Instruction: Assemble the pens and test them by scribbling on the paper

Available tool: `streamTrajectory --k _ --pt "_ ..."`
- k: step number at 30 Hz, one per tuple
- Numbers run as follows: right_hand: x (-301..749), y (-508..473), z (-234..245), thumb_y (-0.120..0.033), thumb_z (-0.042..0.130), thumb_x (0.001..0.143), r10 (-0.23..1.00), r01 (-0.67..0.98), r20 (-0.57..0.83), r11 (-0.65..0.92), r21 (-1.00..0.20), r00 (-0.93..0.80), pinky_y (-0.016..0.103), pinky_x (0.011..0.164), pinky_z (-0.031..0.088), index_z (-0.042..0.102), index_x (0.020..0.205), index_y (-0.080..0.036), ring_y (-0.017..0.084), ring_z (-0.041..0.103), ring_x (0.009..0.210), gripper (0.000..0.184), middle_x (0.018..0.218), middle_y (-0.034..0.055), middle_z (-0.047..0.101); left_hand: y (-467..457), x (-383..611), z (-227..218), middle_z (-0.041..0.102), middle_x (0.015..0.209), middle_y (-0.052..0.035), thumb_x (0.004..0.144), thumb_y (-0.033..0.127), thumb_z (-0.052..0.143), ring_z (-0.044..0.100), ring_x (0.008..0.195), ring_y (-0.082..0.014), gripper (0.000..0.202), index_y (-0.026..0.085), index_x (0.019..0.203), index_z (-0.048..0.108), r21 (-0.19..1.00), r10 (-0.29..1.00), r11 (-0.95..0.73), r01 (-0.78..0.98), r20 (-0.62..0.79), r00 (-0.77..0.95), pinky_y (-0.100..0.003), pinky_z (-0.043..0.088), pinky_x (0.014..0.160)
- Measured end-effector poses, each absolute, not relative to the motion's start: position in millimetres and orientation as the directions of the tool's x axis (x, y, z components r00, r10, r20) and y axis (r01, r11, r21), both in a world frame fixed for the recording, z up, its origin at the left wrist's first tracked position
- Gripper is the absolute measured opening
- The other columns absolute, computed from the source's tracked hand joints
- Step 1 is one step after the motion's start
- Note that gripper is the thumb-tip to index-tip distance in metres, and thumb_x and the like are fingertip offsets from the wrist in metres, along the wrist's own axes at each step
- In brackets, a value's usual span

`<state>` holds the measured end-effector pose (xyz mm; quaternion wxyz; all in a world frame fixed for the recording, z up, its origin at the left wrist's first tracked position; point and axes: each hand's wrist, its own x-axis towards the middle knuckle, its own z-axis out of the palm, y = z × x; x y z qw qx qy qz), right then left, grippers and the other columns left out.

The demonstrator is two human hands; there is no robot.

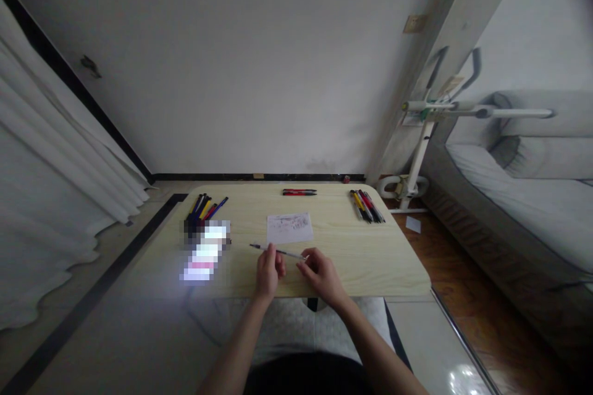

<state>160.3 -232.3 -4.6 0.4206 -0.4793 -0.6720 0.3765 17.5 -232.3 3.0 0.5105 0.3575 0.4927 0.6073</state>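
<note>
A slim pen [290,253] with a pale barrel and a dark left end is held nearly level just above the table, between my two hands. Near its darker end, my left hand [267,271] pinches it between thumb and fingers. My right hand [320,270] has its fingertips closed on the pale right end. Behind the hands lies a white paper [290,228] with dark scribbles on it. Two red-and-black pens [299,192] lie side by side near the table's far edge.
On the wood-patterned table [370,268], several pens and markers [204,207] lie at the left, beside a bright blurred-out screen [206,253]. Several more pens [365,205] form a group at the far right. A wall stands behind; exercise equipment [419,154] and a sofa [532,179] are to the right.
</note>
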Motion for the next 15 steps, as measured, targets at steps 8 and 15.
streamTrajectory --k 8,15 --pt "160.0 -234.4 2.9 -0.036 0.037 0.086 0.961 0.346 0.187 0.249 -0.905 -0.203 0.021 0.054 0.038 0.059 0.074 -0.017 0.012 0.052 0.055 0.031 0.057 -0.0009 0.056 -232.4 16.7 1.6 0.042 0.037 0.0046 0.079 0.053 0.038 0.039 0.032 -0.0079 0.044 0.018 0.052 0.039 0.967 0.974 -0.016 -0.255 -0.043 -0.223 -0.019 0.027 0.035" --pt "160.6 -234.1 2.0 -0.034 0.039 0.086 0.957 0.379 0.196 0.266 -0.887 -0.214 0.021 0.055 0.038 0.059 0.077 -0.016 0.011 0.052 0.055 0.028 0.058 -0.0008 0.057 -232.3 17.0 2.7 0.041 0.037 0.0049 0.078 0.055 0.038 0.038 0.031 -0.0073 0.045 0.018 0.052 0.038 0.964 0.974 0.014 -0.266 -0.074 -0.216 -0.018 0.026 0.034"
